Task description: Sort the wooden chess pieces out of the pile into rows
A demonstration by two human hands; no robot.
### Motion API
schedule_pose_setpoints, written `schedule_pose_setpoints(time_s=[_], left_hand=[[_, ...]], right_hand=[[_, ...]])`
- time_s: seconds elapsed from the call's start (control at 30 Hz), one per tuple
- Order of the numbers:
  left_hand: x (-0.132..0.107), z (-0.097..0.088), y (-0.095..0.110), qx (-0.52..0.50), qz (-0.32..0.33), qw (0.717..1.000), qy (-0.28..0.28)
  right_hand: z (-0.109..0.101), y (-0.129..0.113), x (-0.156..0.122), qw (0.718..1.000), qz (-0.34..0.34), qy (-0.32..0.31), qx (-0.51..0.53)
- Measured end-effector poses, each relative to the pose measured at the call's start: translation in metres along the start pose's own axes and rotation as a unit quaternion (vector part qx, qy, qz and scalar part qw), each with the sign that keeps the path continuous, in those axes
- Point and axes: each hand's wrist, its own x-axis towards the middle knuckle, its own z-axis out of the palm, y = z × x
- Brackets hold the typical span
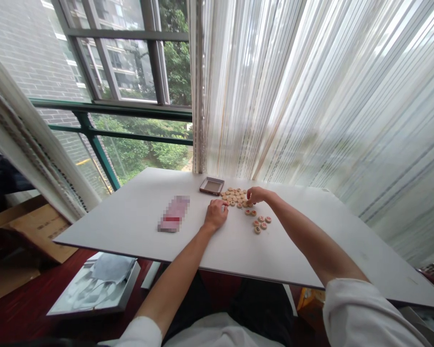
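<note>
Round wooden Chinese chess pieces (235, 195) lie in a close cluster on the white table (130, 212). My left hand (216, 215) rests at the cluster's left edge, fingers curled, with fingertips close to the nearest pieces. Whether anything is inside that hand is hidden. From the right, my right hand (257, 194) reaches down with fingers pinched at a piece on the cluster's right side. Just below it sit two pieces (250, 212) with red marks. Nearer to me is a loose group of several marked pieces (263, 225), mostly red, one dark.
A shallow open box (211, 186) stands behind the cluster. To the left lies a pinkish, pixelated flat item (174, 214). Curtains (296, 96) and a window (130, 62) border the far side. Below the table's left edge are a white box (94, 284) and cardboard boxes (39, 229).
</note>
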Motion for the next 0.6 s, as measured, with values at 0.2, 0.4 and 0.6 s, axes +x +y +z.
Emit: schedule_pose_setpoints(time_s=[0.2, 0.4, 0.6], left_hand=[[0.000, -0.002, 0.001, 0.008, 0.003, 1.000, -0.006], [-0.006, -0.005, 0.010, 0.039, 0.073, 0.996, -0.043], [-0.009, 0.002, 0.015, 0.092, 0.184, 0.970, -0.130]], right_hand=[[0.010, -0.003, 0.006, 1.000, 0.002, 0.009, -0.014], [0.007, -0.002, 0.002, 0.999, 0.011, -0.011, -0.031], [0.012, 0.000, -0.004, 0.999, -0.004, -0.005, -0.046]])
